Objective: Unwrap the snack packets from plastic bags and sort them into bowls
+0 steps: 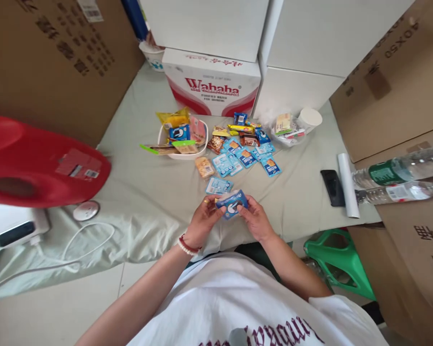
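Note:
Between my two hands is a small dark-blue snack packet (232,204), held near the table's front edge. My left hand (202,218) pinches its left end, and my right hand (256,218) its right end. Just beyond lies a light-blue packet (219,185), with a tan packet (204,167) behind it to the left. Several light-blue packets (248,157) lie spread out farther back, beside brown packets (216,143) and a yellow one (241,129). To their left, a white basket (186,156) holds mixed snack packets.
A Wahaha carton (212,86) stands at the back. On the right are a clear bag of packets (288,129), a white cup (310,118), a black phone-like object (332,187), a white roll (348,186) and bottles (400,192). A red container (43,163) is at left.

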`<state>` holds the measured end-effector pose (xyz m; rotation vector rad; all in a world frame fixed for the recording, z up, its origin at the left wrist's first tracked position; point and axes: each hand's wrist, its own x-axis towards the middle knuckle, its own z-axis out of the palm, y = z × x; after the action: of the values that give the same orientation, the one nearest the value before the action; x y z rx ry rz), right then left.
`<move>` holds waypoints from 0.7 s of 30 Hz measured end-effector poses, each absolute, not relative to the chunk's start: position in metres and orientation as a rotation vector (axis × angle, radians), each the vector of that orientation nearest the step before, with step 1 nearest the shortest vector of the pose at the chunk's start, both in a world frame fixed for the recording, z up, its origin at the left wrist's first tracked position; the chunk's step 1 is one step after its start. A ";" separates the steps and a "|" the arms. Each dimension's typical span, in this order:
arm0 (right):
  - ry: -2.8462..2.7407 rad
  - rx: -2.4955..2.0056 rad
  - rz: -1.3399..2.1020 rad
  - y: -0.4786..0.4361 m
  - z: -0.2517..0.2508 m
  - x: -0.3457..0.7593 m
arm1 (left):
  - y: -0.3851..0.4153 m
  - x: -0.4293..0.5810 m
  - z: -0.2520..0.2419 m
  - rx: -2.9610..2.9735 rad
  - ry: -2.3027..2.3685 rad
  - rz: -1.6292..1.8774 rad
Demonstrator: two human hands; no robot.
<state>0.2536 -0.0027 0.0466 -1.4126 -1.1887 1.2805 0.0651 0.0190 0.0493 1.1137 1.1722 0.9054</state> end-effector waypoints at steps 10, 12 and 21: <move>-0.853 -1.759 0.455 0.197 0.164 0.509 | -0.028 -0.012 0.018 1.563 1.667 0.780; -0.852 -1.877 0.495 0.235 0.175 0.531 | -0.036 -0.025 0.011 1.720 1.710 0.727; -1.255 -2.263 0.578 0.328 0.136 0.501 | -0.031 -0.018 0.003 2.607 1.511 0.862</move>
<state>0.5010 0.3278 0.1360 -2.2630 -1.2551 0.5778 -0.0184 -0.0314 0.0034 2.6068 1.5110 0.8623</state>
